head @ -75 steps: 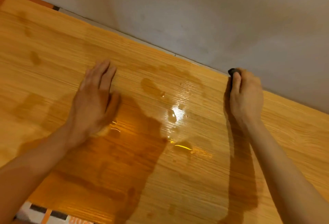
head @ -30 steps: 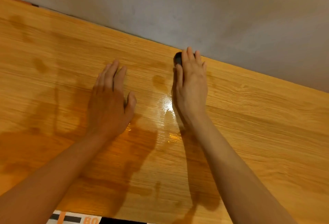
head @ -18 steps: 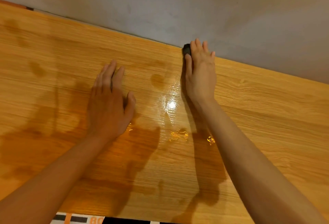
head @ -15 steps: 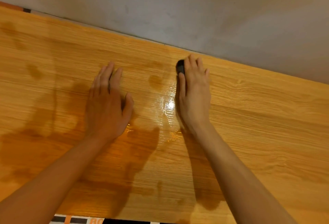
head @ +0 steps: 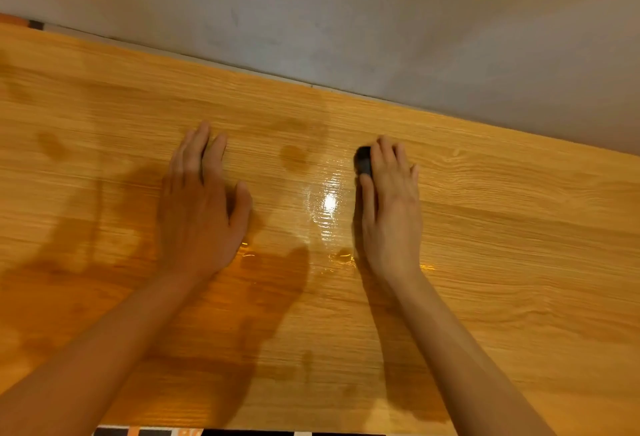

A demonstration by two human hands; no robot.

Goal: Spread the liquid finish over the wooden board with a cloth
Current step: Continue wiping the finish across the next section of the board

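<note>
Nearest, at the bottom edge of the frame, a strip of patterned surface [head: 166,431] in black, white and orange, peeking out below the wooden board [head: 519,262]. Above that, two bare forearms reaching up from the lower corners across the board, with dark shadows cast under them. Left of centre, the left hand [head: 201,214] laid flat on the wood, fingers straight and together, thumb out to the side, holding nothing. Between the hands, a wet glossy patch of liquid finish [head: 327,207] with a bright glare spot, plus small amber puddles near both wrists. Right of centre, the right hand [head: 391,207] palm down, fingers curved over a small dark cloth [head: 363,162] pressed against the board; only a dark edge of it visible beside the forefinger, just right of the wet patch. Darker blotches scattered over the left part of the board. Farthest, across the top of the frame, a grey wall [head: 346,13] meeting the board's far edge.
</note>
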